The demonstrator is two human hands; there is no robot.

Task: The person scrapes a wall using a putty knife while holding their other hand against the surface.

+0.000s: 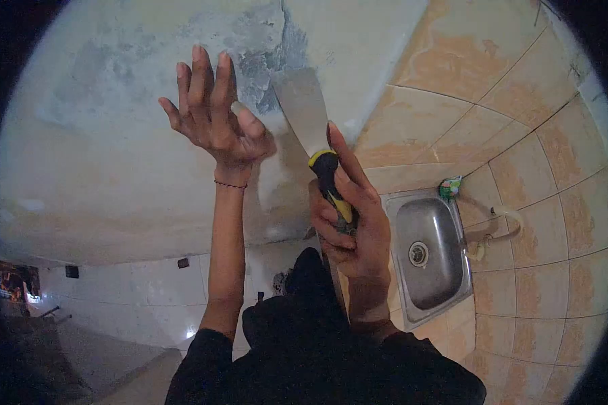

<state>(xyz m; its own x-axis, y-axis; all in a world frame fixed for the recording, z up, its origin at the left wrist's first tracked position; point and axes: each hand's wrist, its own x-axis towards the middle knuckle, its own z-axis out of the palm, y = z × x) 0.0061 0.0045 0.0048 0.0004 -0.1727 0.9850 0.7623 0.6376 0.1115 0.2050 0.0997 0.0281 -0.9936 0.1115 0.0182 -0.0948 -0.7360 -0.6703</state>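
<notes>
My right hand grips the black and yellow handle of a putty knife. Its wide metal blade lies against the white plastered wall, at the edge of a grey patch of bare cement. My left hand is raised beside the blade, fingers spread, palm toward the wall and holding nothing. It sits just left of the blade, close to the grey patch. A thin red string circles the left wrist.
A steel sink is set in a tiled counter at the right, with a green packet by its corner and a tap beside it. Beige tiles cover the right-hand wall. White tiles run along the lower left.
</notes>
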